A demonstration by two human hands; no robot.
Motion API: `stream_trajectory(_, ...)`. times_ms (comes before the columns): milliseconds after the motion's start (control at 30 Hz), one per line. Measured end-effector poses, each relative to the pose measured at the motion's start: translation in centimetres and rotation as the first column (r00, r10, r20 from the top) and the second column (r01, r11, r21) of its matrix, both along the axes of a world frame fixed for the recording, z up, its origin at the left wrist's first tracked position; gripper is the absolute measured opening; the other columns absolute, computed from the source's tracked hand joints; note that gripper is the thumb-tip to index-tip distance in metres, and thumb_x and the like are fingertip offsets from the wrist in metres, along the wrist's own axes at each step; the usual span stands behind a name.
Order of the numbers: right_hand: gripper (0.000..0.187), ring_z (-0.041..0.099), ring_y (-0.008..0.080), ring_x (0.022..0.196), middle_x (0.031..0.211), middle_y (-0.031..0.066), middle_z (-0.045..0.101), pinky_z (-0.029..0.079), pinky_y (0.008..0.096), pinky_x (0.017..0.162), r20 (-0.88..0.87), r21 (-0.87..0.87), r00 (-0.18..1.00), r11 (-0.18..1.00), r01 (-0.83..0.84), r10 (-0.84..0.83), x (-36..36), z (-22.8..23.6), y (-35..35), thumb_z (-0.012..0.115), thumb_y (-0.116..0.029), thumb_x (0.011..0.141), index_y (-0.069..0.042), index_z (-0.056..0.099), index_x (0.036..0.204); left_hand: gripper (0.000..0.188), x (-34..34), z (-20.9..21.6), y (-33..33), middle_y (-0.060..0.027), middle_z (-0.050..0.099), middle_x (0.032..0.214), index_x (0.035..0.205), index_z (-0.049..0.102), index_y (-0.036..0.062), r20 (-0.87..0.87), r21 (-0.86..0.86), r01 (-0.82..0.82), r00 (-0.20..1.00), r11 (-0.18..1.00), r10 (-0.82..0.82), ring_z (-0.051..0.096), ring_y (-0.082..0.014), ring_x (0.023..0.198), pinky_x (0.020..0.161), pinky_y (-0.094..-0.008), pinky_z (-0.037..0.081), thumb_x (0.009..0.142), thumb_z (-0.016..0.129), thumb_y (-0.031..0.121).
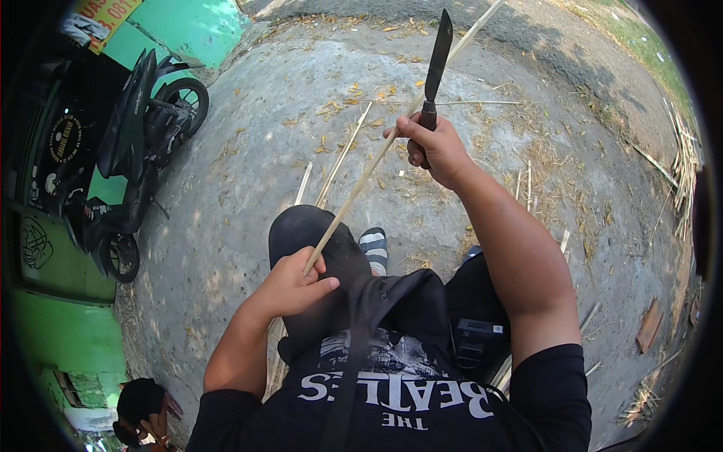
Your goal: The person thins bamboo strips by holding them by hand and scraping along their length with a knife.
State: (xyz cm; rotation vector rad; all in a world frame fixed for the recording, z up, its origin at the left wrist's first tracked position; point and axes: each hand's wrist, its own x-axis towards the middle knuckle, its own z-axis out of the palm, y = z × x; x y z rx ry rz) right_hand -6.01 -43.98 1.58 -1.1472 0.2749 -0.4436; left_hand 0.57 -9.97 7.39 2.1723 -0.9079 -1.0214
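Observation:
A long, pale strip that looks like split bamboo (354, 192) runs slantwise from my lap up past the top edge. Its lower end is in my left hand (295, 285), whose fingers are closed around it above my left knee. My right hand (438, 148), reaching farther forward, grips a knife (439, 60) by its dark handle. The dark blade points up and away from me, crossing in front of the strip. My right thumb and forefinger also touch the strip, just left of the knife handle.
More pale strips (343, 158) lie on the grey ground ahead, with dry leaves and shavings around. A bundle of strips (684, 173) is at the far right. A brown wood piece (649, 325) lies nearer. At left, a black motorcycle (135, 151) stands by a green wall; a person (143, 410) is at lower left.

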Motion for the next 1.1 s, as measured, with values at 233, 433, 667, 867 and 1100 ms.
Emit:
stream_trajectory(233,0.039,0.048,0.0097,0.051,0.107,0.0197,0.073,0.041,0.0271,0.050,0.056,0.057,0.998,0.998,0.025,-0.028,0.4,-0.3,0.8,0.077,-0.021,0.093,-0.013,0.042,0.078,0.034,-0.8,0.8,2.2,-0.0037,0.050,0.060,0.105,0.058,0.0020,0.337,0.066,-0.058,0.941,0.996,0.033,0.051,-0.0170,0.054,0.055,-0.0331,0.041,0.088,0.077,0.025)
stream_trajectory(433,0.040,0.049,0.0098,0.050,0.110,0.0217,0.072,0.040,0.0277,0.048,0.044,0.021,0.997,0.998,0.055,-0.056,-0.1,0.3,0.9,0.077,-0.021,0.094,-0.014,0.041,0.076,0.030,-0.9,-0.5,5.5,-0.0071,0.058,0.061,0.091,0.060,0.0017,0.363,-0.004,-0.211,0.910,0.977,0.198,0.057,-0.0172,0.054,0.055,-0.0335,0.044,0.092,0.076,0.027)
stream_trajectory(667,0.036,0.062,0.0187,0.066,0.076,0.0072,0.068,0.050,0.0364,0.063,-0.141,-0.359,0.988,0.933,0.012,-0.067,0.3,0.2,2.2,0.075,-0.037,0.094,-0.003,0.065,0.087,0.031,-1.7,-3.4,9.7,0.0061,0.050,0.068,0.085,0.053,0.0090,-0.023,0.003,-0.199,0.980,0.980,0.199,0.042,-0.0039,0.060,0.053,-0.0237,0.036,0.094,0.078,0.025)
stream_trajectory(867,0.034,0.063,0.0342,0.066,0.067,0.0158,0.060,0.048,0.0456,0.063,-0.304,-0.860,0.953,0.435,-0.267,-0.016,-0.3,0.1,4.1,0.073,-0.036,0.093,-0.004,0.066,0.089,0.040,-1.3,-5.1,12.2,0.0036,0.048,0.067,0.087,0.054,0.0084,-0.256,-0.034,-0.332,0.915,0.942,0.313,0.043,-0.0060,0.061,0.055,-0.0252,0.037,0.105,0.059,0.043)
stream_trajectory(1100,0.029,0.066,0.0415,0.075,0.075,0.0177,0.067,0.051,0.0508,0.068,-0.463,-0.826,0.864,0.257,-0.501,0.198,-0.4,-1.9,6.1,0.072,-0.036,0.090,-0.007,0.068,0.089,0.049,-3.1,-5.9,14.7,0.0019,0.049,0.067,0.088,0.056,0.0059,-0.291,0.101,-0.392,0.867,0.914,0.404,0.046,-0.0084,0.060,0.056,-0.0258,0.039,0.111,0.041,0.047)
